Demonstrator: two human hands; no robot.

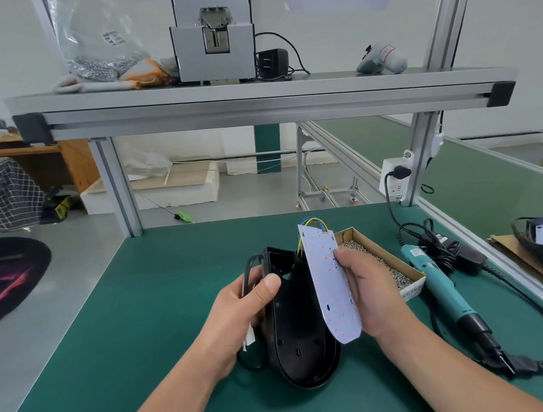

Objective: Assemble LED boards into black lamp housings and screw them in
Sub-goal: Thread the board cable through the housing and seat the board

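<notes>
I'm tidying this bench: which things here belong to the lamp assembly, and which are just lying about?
In use: black oval plastic lamp housing, white LED board, cardboard box of screws, teal electric screwdriver.
Lying about: orange-and-grey gloves, grey-white handheld tool on the shelf.

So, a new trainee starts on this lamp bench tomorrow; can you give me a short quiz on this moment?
1. True or false: the LED board, pinched by the right hand, is already screwed into the black housing.
2. The left hand grips: A the board, B the housing, C nothing?
3. Fill in: the electric screwdriver lies right of the box of ____.
Key: 1 false; 2 B; 3 screws.
</notes>
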